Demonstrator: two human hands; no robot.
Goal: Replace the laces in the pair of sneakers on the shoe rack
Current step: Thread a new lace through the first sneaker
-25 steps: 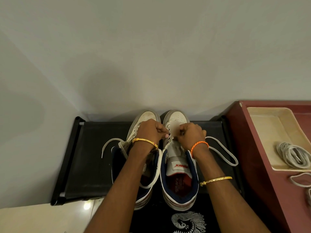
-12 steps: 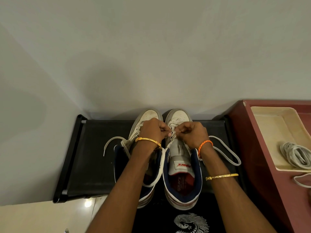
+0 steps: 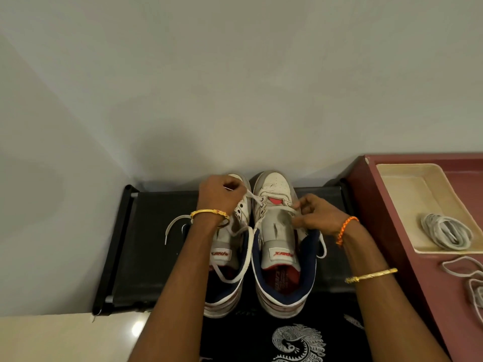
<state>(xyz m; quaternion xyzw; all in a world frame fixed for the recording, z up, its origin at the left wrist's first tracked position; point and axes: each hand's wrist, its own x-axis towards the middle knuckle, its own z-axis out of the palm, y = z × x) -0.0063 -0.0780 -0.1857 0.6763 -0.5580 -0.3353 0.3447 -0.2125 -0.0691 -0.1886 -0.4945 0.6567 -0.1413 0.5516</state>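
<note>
Two white, grey and navy sneakers stand side by side on the black shoe rack [image 3: 156,231], toes to the wall. My left hand [image 3: 219,194] hovers over the left sneaker [image 3: 230,259] and pinches one strand of the white lace [image 3: 252,195] that runs across to the right sneaker [image 3: 281,246]. My right hand [image 3: 316,214] pinches the lace's other strand at the right sneaker's right eyelets. The right sneaker's tongue lies bare below the lowest crossing. A loose lace end [image 3: 173,226] trails off the left sneaker to the left.
A maroon cabinet top [image 3: 392,244] sits to the right and carries a cream tray [image 3: 407,194] with a coiled bundle of white laces [image 3: 444,232]. More loose lace [image 3: 467,278] lies in front of the tray. The wall stands right behind the rack.
Both hands have drawn apart from the middle of the right sneaker. The left hand went up and left, the right hand right, pulling the lace taut and baring the tongue.
</note>
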